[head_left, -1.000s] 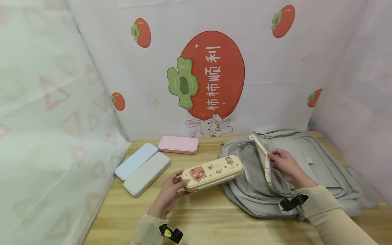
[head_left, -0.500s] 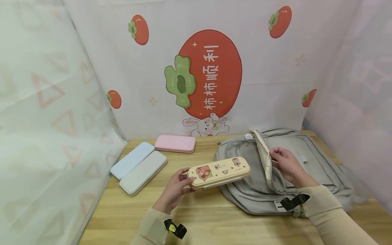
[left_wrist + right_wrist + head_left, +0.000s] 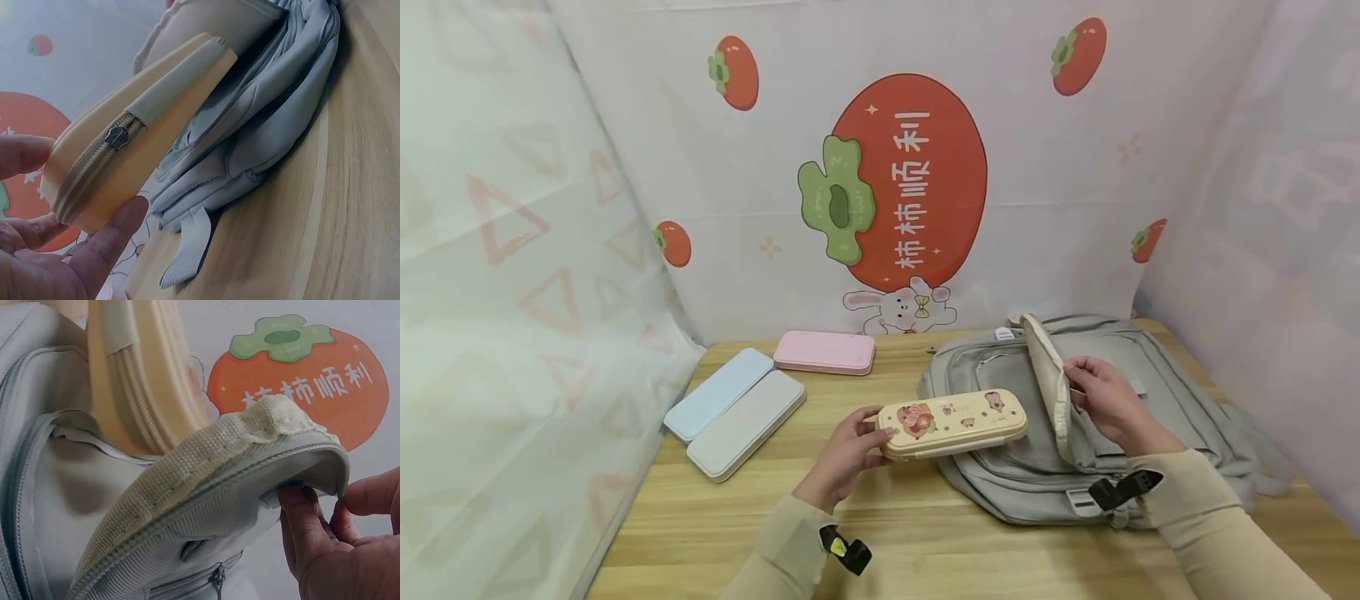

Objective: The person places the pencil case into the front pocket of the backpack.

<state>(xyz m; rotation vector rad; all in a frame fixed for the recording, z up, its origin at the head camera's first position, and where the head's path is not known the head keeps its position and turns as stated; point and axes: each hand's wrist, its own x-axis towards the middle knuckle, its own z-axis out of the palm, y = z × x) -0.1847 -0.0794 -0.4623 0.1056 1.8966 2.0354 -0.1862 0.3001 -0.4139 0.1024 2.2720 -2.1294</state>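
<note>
Since a second ago the cream pencil case (image 3: 953,423) has travelled rightward, and its far end now hangs over the grey backpack (image 3: 1157,433) rather than the wooden table (image 3: 715,533). Nearest me, the left hand (image 3: 847,454) grasps the case by its left end, long axis level and pointing right toward the bag's mouth. Just beyond that tip, the right hand (image 3: 1101,402) pinches the backpack's cream-edged flap (image 3: 1051,383) upright, so the opening lies straight along the case's length.

A light wooden table (image 3: 925,558) stands enclosed by pale cloth walls. The back cloth (image 3: 737,167) carries a large red persimmon print (image 3: 910,183) with white characters; the translucent side sheets seem faintly patterned. Lighting is soft and even.
</note>
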